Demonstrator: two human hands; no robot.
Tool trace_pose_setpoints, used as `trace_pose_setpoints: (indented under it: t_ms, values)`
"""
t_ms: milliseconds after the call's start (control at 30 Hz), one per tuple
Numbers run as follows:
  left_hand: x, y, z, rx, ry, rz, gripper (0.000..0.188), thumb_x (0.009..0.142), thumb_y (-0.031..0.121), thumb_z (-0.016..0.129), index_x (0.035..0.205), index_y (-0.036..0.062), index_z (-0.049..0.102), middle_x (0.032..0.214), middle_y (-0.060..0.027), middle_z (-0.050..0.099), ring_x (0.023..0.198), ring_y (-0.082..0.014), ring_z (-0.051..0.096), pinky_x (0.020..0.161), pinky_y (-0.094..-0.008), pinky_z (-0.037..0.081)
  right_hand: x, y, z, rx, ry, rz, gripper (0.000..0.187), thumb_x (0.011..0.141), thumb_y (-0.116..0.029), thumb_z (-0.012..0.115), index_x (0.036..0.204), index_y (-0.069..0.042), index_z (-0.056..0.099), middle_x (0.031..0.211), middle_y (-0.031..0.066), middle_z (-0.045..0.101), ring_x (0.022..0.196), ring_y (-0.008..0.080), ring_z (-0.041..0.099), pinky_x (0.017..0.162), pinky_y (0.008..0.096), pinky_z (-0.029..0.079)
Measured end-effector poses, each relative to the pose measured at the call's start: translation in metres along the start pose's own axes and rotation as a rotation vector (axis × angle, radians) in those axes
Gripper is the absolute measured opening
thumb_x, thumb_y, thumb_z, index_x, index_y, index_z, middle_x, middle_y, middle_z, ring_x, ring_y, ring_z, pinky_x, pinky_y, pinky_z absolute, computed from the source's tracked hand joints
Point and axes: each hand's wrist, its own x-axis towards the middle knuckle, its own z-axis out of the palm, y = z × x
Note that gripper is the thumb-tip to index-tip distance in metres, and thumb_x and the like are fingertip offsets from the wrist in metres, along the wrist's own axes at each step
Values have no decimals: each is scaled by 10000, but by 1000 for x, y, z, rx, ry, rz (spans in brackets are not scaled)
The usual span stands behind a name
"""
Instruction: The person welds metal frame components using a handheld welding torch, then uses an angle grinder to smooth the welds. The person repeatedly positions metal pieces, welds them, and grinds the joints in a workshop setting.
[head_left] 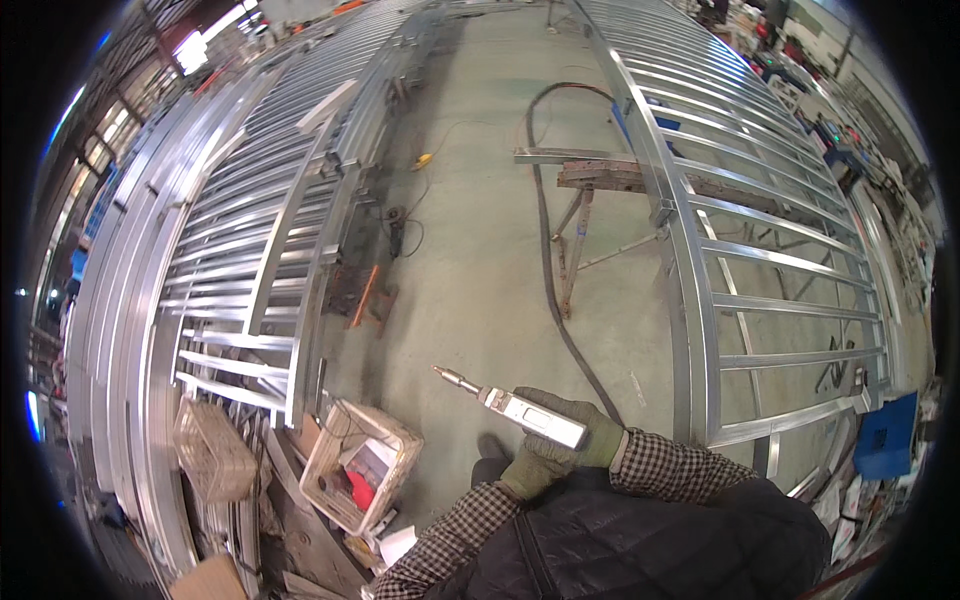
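- Open white crate (pixel 358 462), near left on the floor: holds a red item and pale sheets or packets, contents otherwise too jumbled to tell.
- Wire mesh basket (pixel 213 450) just left of the crate, tilted against the frame stack; contents not readable.
- Brown cardboard piece (pixel 205 578) at near left edge, flat among scrap.
- Blue box-like unit (pixel 885 437) at near right, beside the corner of the right frame; label not legible.
- Handheld welding torch (pixel 515 406): silver body, thin nozzle pointing far-left, held above the concrete floor (pixel 480 250) at centre near.
- Right hand (pixel 590 430), gloved, closed round the torch's rear end.
- Left hand (pixel 535 465), gloved, curled under the torch body just behind the right, touching it.
- Black hose (pixel 545 250) runs from the torch area far up the floor, looping at the far end.
- Steel gate frame (pixel 760 260) with crossbars lies to the right, resting on a rusty trestle (pixel 600 180).
- Stacked steel frames (pixel 250 230) fill the left side, leaning and overlapping.
- Small orange-handled tool (pixel 364 296) and a dark tool with cable on the floor between the stacks.
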Motion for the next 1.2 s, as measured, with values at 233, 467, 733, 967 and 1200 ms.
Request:
trace_pose_setpoints:
  t_ms: [233, 467, 733, 967, 1200]
  values:
    - [90, -96, -75, -831, -67, -91, 320, 956, 114, 681, 1267, 40, 664, 1137, -96, 728, 1044, -280, 706, 887, -404, 573, 106, 4, -29, 172, 245, -27, 689, 979, -149, 776, 1586, -39, 469, 1460, 120, 655, 1324, 158, 627, 1107, 322, 517]
    - [178, -155, -145, -984, -261, -210, 426, 940, 115, 768, 1321, -4, 620, 1183, -85, 720, 1048, -202, 678, 865, -374, 565, 195, -3, -67, 49, 494, 107, 725, 966, -162, 797, 1601, -52, 464, 1437, 104, 664, 1254, 131, 641, 1073, 313, 520]
    - [293, -200, -193, -849, -576, -180, 466, 966, 170, 792, 1375, 27, 619, 1257, -108, 714, 1143, -195, 665, 964, -357, 552, 266, 12, -136, 31, 713, 79, 725, 963, -83, 791, 1592, 5, 441, 1368, 111, 708, 1196, 132, 679, 1008, 315, 568]
    - [427, -251, -217, -832, -694, -432, 610, 964, 308, 816, 1443, 26, 564, 1309, -148, 704, 1238, -251, 654, 1074, -379, 515, 342, 70, -244, -112, 821, 170, 730, 950, -150, 811, 1576, 6, 467, 1385, 122, 702, 1208, 142, 680, 1010, 327, 566]
    - [501, -290, -201, -1164, -702, -610, 681, 1041, 177, 703, 1623, 38, 379, 1440, -136, 629, 1309, -241, 604, 1101, -368, 510, 363, 98, -307, -117, 859, 366, 699, 932, -122, 804, 1541, 31, 495, 1349, 163, 714, 1204, 190, 708, 1008, 332, 574]
